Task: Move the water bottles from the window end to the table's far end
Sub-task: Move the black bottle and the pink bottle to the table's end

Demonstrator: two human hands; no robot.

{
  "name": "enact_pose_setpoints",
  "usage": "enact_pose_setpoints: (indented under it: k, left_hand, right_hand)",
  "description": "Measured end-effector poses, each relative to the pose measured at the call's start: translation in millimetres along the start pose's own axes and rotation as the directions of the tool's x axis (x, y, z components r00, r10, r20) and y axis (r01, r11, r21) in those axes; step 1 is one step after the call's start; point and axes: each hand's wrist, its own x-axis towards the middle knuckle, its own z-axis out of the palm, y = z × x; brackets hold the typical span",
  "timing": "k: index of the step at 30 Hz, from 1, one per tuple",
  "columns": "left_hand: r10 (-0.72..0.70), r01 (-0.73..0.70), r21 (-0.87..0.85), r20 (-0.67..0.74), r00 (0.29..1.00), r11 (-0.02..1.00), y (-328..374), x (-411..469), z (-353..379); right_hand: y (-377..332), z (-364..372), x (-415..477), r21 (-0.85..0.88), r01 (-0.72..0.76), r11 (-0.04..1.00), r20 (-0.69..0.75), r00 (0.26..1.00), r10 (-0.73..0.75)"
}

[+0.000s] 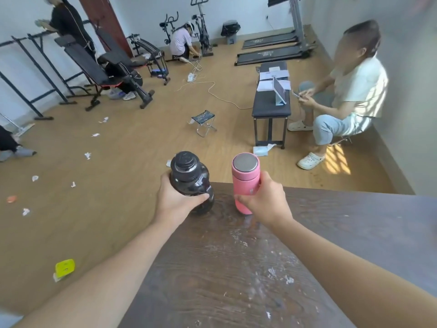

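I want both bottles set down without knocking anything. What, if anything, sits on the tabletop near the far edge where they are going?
Nothing visible does. The left hand grips the black bottle, the right hand the pink bottle, over bare dark table.

**Two bottles gripped at the table's far edge**

We hold a dark translucent plastic bottle (pixel 191 179) in our left hand (pixel 173 200) and a pink metal-lidded flask (pixel 245 182) in our right hand (pixel 267 201). Both stand upright near the far edge of the dark wood-grain table (pixel 236 268), the dark one at its far left corner. They are side by side, apart.
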Motion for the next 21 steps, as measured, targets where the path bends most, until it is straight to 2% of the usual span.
enact_pose_setpoints:
  k: [11,17,19,21]
  left_hand:
    - [-0.078,0.078,-0.009,0.021,0.997,0.997,-10,4,1]
    - [-0.139,0.143,-0.061,0.067,0.988,0.988,-5,2,-1]
    - [-0.206,0.208,-0.089,0.035,0.978,0.974,-4,-20,4]
    - [-0.307,0.306,-0.047,-0.023,0.951,0.951,-10,-60,18]
  right_hand:
    - [-8,23,0,-0.049,-0.02,0.999,0.001,1.0,0.02]
    - [-8,25,-4,0.015,-0.036,0.999,0.024,0.999,0.036]
    - [-2,19,-11,0.051,-0.063,0.997,0.047,0.997,0.061]
    - [13,5,-28,0.081,-0.095,0.992,0.042,0.995,0.092]
